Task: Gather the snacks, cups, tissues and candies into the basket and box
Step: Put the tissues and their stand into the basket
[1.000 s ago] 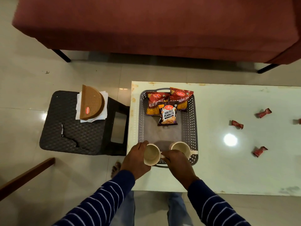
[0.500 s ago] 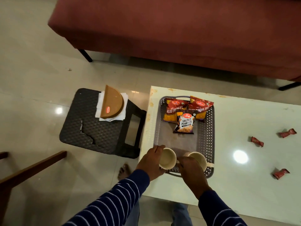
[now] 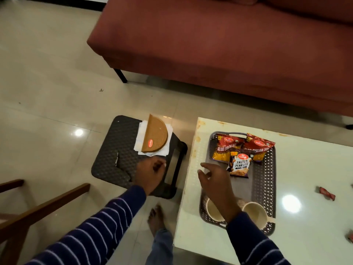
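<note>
Both cups [image 3: 255, 214] sit in the basket [image 3: 267, 180] on the counter [image 3: 315, 169] alongside the snacks [image 3: 239, 165]. Left hand [image 3: 150, 174] is loosely curled and empty over the stool [image 3: 114, 159]; right hand [image 3: 214, 181] hangs open and empty over the basket.

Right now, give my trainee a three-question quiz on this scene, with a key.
1. True or false: both cups stand inside the grey basket.
2. Which of these lies on the black stool?
A. the salted peanuts packet
B. the brown half-round box on white tissues
C. a red candy
3. Fill in: the left hand hovers over the ____, while the right hand hovers over the basket.

Key: 1 true; 2 B; 3 stool.
</note>
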